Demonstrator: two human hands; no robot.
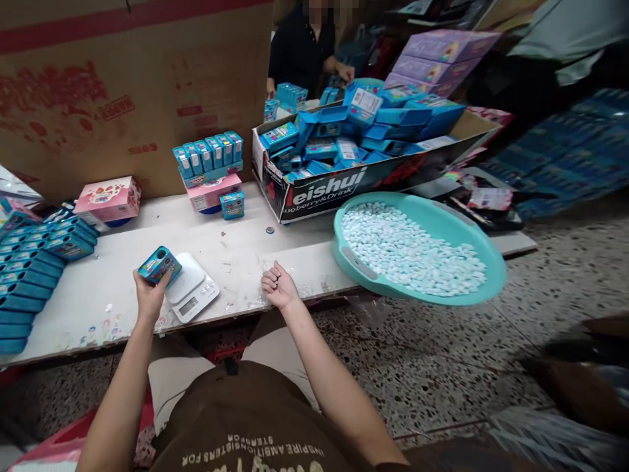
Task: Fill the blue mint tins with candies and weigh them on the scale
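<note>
My left hand (pixel 150 295) is closed around a small blue candy box (pixel 160 263), tilted just above the left edge of a white digital scale (pixel 189 288). The scale lies near the table's front edge with its display lit. My right hand (pixel 279 286) rests over the front edge of the table, its fingers curled in; whatever they may hold is hidden. To the right of it, a turquoise basin (pixel 494 278) holds many small pale, pill-shaped candies (pixel 413 252). A single blue box (pixel 232 205) stands farther back, beyond the scale.
Several upright blue boxes (pixel 209 157) stand on a pink box (pixel 213 192). Stacked blue boxes (pixel 29 288) fill the table's left end. Behind the basin is an open carton (pixel 314 196) heaped with blue boxes. A large cardboard sheet (pixel 162 85) and another person (pixel 304 49) are beyond.
</note>
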